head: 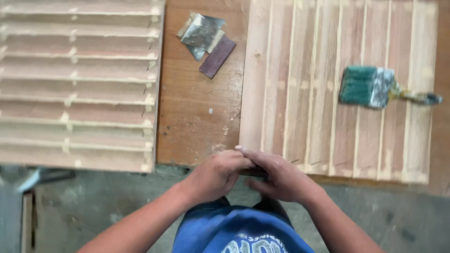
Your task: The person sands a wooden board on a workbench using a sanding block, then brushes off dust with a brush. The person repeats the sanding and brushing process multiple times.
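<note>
My left hand (216, 175) and my right hand (276, 177) meet at the near edge of the workbench, fingers curled together over a small dark object (253, 171) that is mostly hidden; I cannot tell what it is. They sit just below the near-left corner of a ribbed wooden panel (323, 79) of parallel slats with pale filler in the grooves. A wide paintbrush (375, 87) with green bristles and a metal ferrule lies on that panel at the right, apart from both hands.
A second slatted panel (77, 79) covers the left of the bench. Between the panels, on the bare brown benchtop (197, 117), lie several sandpaper scraps (206, 40). Grey concrete floor (398, 220) lies below the bench edge.
</note>
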